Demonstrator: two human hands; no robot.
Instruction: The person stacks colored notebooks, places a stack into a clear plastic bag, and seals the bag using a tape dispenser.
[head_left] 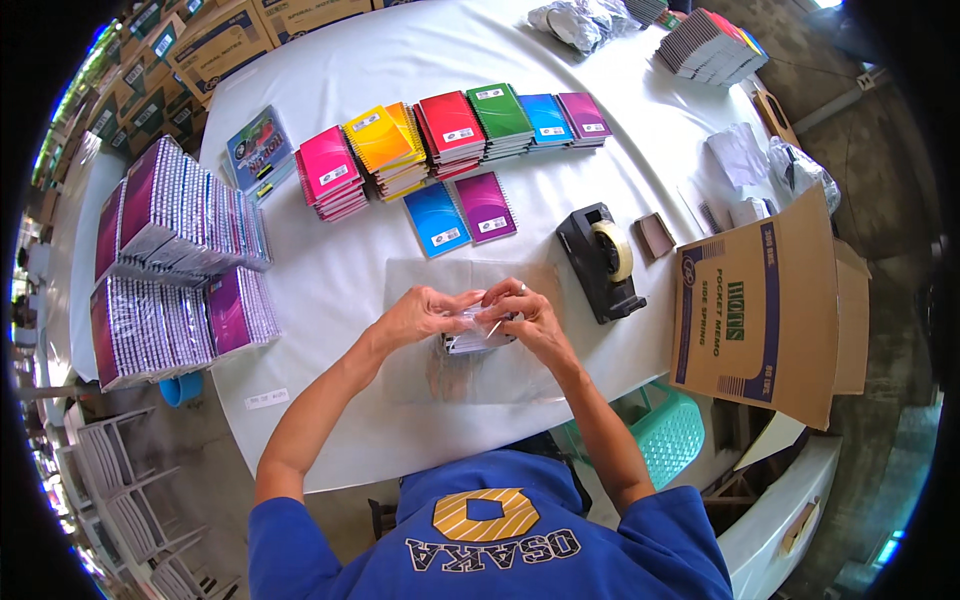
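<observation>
In front of me a small bundle of spiral notebooks (470, 344) stands in a clear plastic wrapper (478, 318). My left hand (436, 312) pinches the wrapper from the left side. From the right, my right hand (527, 316) grips the same plastic, its fingers bent close to the left fingertips. The bundle rests on a flat transparent sheet (405, 370) on the white-covered table. Just beyond lie two notebooks, one blue (437, 218) and one purple (486, 207). The fingers partly cover the bundle's top.
A black tape dispenser (602, 264) stands to the right, beside a small brown tray (655, 237). Farther right is an open cardboard box (755, 310). Coloured notebook stacks (455, 130) line the back. Tall plastic-wrapped notebook piles (180, 265) are at left. A green basket (668, 438) sits below the edge.
</observation>
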